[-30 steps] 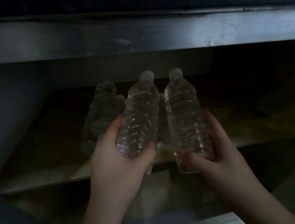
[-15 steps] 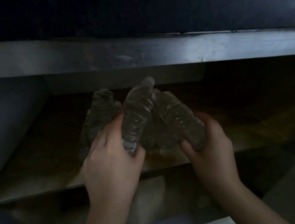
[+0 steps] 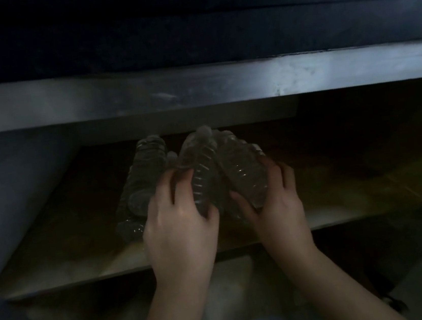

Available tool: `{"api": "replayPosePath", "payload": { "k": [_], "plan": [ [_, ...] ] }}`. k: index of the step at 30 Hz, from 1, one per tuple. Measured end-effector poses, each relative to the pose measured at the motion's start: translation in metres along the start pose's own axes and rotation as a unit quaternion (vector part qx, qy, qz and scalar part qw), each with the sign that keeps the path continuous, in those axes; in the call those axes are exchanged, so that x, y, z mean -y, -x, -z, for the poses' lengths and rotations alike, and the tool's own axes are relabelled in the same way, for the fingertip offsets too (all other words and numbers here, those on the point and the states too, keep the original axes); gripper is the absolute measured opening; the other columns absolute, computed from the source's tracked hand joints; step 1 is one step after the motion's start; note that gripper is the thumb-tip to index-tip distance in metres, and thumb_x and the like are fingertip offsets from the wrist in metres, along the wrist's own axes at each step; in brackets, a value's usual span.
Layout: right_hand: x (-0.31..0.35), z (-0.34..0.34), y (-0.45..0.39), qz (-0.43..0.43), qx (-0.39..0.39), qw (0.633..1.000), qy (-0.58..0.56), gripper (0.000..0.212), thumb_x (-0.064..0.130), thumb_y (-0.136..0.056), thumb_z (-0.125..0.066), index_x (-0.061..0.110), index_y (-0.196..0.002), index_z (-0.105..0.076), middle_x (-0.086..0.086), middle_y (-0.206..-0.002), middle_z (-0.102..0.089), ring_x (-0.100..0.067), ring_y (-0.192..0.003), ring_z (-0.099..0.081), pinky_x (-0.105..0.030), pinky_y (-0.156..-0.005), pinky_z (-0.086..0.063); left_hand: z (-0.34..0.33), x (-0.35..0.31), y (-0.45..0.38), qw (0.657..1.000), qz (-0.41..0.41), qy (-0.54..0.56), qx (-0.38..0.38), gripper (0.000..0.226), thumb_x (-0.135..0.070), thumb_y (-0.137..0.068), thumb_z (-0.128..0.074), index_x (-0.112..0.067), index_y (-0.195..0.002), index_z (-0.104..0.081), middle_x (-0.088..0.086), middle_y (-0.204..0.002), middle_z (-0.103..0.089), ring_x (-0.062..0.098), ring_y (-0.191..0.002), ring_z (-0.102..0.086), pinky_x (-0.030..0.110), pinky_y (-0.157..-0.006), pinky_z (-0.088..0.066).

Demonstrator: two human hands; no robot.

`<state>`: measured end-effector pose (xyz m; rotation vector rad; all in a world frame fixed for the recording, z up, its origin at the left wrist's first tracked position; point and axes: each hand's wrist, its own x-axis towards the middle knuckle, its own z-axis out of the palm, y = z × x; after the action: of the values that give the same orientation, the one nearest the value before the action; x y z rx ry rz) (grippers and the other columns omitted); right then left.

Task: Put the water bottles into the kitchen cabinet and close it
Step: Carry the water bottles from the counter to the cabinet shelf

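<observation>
Inside the dim open kitchen cabinet, my left hand [image 3: 178, 217] grips a clear ribbed water bottle [image 3: 202, 171] that lies tilted with its cap pointing to the back. My right hand [image 3: 274, 205] grips a second clear water bottle [image 3: 243, 171], leaning left so the two caps meet. Both bottles are low over the wooden shelf [image 3: 342, 197]. More water bottles [image 3: 145, 178] lie on the shelf just left of my left hand, partly hidden by it.
A pale metal rail [image 3: 300, 74] crosses above the cabinet opening. The cabinet's left wall [image 3: 10, 197] slopes in. The shelf's front edge [image 3: 73, 281] runs below my wrists, with a darker lower compartment [image 3: 234, 290] beneath. The right part of the shelf is in deep shadow.
Both hands moved forward into the cabinet and tipped the two bottles from upright to lying down, caps toward the back, lowering them beside the bottles on the shelf.
</observation>
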<state>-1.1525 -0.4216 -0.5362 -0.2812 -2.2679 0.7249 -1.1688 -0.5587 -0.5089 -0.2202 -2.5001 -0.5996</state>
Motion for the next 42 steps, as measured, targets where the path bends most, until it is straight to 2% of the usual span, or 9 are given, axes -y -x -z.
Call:
{"api": "replayPosePath", "payload": {
  "k": [5,11,16,18,21,23,31,36,42],
  "plan": [
    [-0.004,0.004,-0.006,0.033,0.059,0.997,0.046,0.090,0.045,-0.076,-0.073,0.023,-0.148,-0.024,-0.004,-0.148,-0.034,-0.022,-0.122,-0.053,-0.034,-0.093,-0.051,-0.011,-0.012,-0.013,0.999,0.030,-0.028,0.014,0.060,-0.036,-0.066,-0.084,-0.026,-0.121,-0.064,0.007,-0.132,-0.058,0.028,-0.098,-0.066,0.034,-0.070,-0.053],
    [-0.009,0.006,-0.010,0.055,0.017,0.995,0.078,0.085,0.040,-0.072,-0.081,0.013,-0.140,-0.038,-0.017,-0.134,-0.055,-0.034,-0.114,-0.060,-0.046,-0.093,-0.053,-0.014,-0.016,-0.021,0.999,-0.001,-0.024,0.030,0.062,-0.048,-0.082,-0.066,-0.036,-0.139,-0.043,0.000,-0.150,-0.034,0.024,-0.126,-0.049,0.034,-0.091,-0.048],
    [-0.017,0.009,-0.008,0.091,0.049,0.993,0.060,0.074,0.044,-0.081,-0.064,0.021,-0.143,-0.032,-0.014,-0.144,-0.046,-0.031,-0.127,-0.050,-0.049,-0.100,-0.047,-0.010,-0.003,-0.009,0.992,-0.087,0.019,0.088,0.084,-0.055,-0.083,-0.061,-0.038,-0.147,-0.010,-0.003,-0.154,-0.006,0.022,-0.142,-0.022,0.035,-0.113,-0.028],
    [-0.019,0.012,-0.006,0.105,0.033,0.990,0.089,0.066,0.042,-0.082,-0.060,0.021,-0.141,-0.037,-0.018,-0.141,-0.046,-0.036,-0.126,-0.047,-0.050,-0.099,-0.046,-0.004,0.002,-0.002,0.991,-0.104,0.006,0.087,0.087,-0.049,-0.079,-0.069,-0.034,-0.147,-0.016,0.001,-0.152,-0.017,0.023,-0.138,-0.031,0.036,-0.111,-0.032],
    [-0.019,0.017,-0.004,0.110,0.008,0.987,0.113,0.061,0.030,-0.080,-0.070,0.020,-0.136,-0.048,-0.019,-0.135,-0.046,-0.038,-0.120,-0.048,-0.048,-0.092,-0.049,-0.001,0.012,0.002,0.993,-0.113,-0.018,0.042,0.077,-0.039,-0.069,-0.079,-0.025,-0.136,-0.045,0.008,-0.136,-0.049,0.027,-0.118,-0.056,0.038,-0.094,-0.048],
    [-0.016,0.018,-0.001,0.106,0.001,0.988,0.115,0.059,0.025,-0.078,-0.075,0.019,-0.133,-0.053,-0.018,-0.132,-0.049,-0.036,-0.117,-0.051,-0.046,-0.087,-0.052,-0.002,0.018,0.001,0.992,-0.121,-0.018,0.011,0.068,-0.035,-0.066,-0.081,-0.020,-0.128,-0.056,0.010,-0.125,-0.059,0.029,-0.107,-0.063,0.039,-0.085,-0.052],
    [-0.004,0.011,0.013,0.108,0.009,0.983,0.151,0.066,0.017,-0.075,-0.076,0.015,-0.136,-0.049,-0.017,-0.135,-0.048,-0.034,-0.114,-0.057,-0.042,-0.085,-0.055,-0.014,0.033,0.001,0.988,-0.145,-0.010,-0.058,0.048,-0.025,-0.073,-0.079,-0.013,-0.117,-0.063,0.015,-0.115,-0.062,0.030,-0.102,-0.061,0.037,-0.085,-0.049],
    [0.000,0.005,0.009,0.118,0.036,0.973,0.196,0.067,0.014,-0.078,-0.069,0.013,-0.140,-0.046,-0.015,-0.139,-0.051,-0.034,-0.127,-0.050,-0.048,-0.098,-0.047,-0.027,0.033,0.002,0.985,-0.153,-0.012,-0.079,0.043,-0.019,-0.075,-0.079,-0.009,-0.115,-0.066,0.016,-0.116,-0.061,0.030,-0.103,-0.057,0.038,-0.089,-0.047],
    [-0.004,-0.006,0.003,0.129,0.101,0.970,0.178,0.074,0.027,-0.092,-0.057,0.019,-0.154,-0.018,-0.008,-0.162,-0.018,-0.024,-0.148,-0.018,-0.044,-0.117,-0.025,-0.025,0.032,-0.001,0.983,-0.166,-0.043,-0.066,0.047,-0.027,-0.079,-0.075,-0.009,-0.121,-0.064,0.013,-0.118,-0.068,0.029,-0.105,-0.066,0.045,-0.103,-0.037]
  ]
}}
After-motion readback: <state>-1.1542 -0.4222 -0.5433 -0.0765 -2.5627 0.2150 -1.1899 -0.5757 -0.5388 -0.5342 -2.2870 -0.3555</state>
